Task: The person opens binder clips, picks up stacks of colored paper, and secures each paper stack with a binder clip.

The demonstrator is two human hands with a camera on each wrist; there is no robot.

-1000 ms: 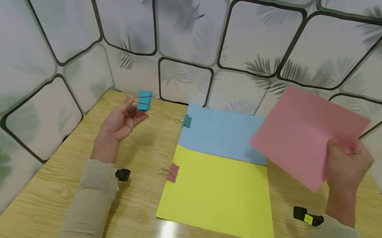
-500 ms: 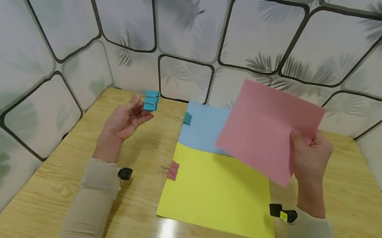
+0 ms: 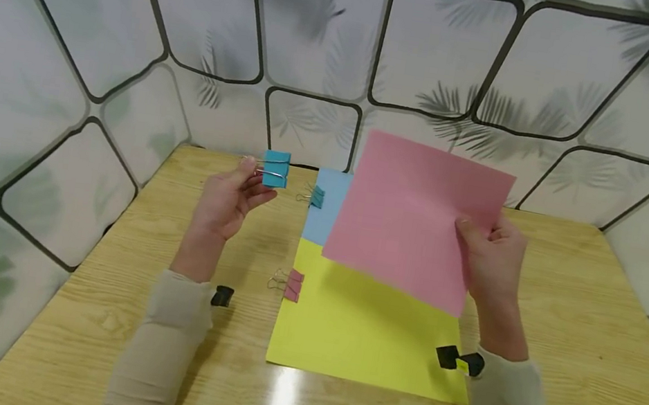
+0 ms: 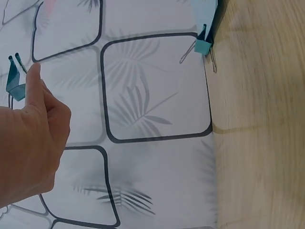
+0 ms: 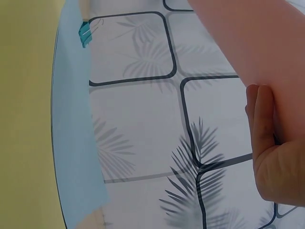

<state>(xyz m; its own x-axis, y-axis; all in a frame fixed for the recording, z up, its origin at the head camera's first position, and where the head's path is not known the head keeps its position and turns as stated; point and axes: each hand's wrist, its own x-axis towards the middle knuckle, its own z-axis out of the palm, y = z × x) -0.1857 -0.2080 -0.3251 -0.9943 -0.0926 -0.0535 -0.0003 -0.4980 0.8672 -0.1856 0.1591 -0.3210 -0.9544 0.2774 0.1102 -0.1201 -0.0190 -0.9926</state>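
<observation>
My left hand (image 3: 222,207) pinches a bright blue binder clip (image 3: 276,170) by its wire handles, above the table's far left. In the left wrist view, that clip (image 4: 17,91) shows edge-on past the fingers. The right hand (image 3: 496,265) grips a pink sheet of paper (image 3: 412,208) by its right edge, thumb in front. The sheet is raised and tilted over a light blue sheet (image 3: 322,220) and a yellow sheet (image 3: 353,347), hiding much of the blue one. A teal binder clip (image 3: 317,197) sits on the blue sheet's left edge, a pink binder clip (image 3: 294,286) on the yellow's.
The wooden table (image 3: 593,341) ends at a patterned cloth wall (image 3: 317,40) along the back and sides. Each wrist carries a small black camera. The two sheets lie in the table's middle, blue behind yellow.
The right hand has carried the pink sheet leftward, from the right side to over the blue and yellow sheets. My left hand has shifted slightly right with the blue binder clip.
</observation>
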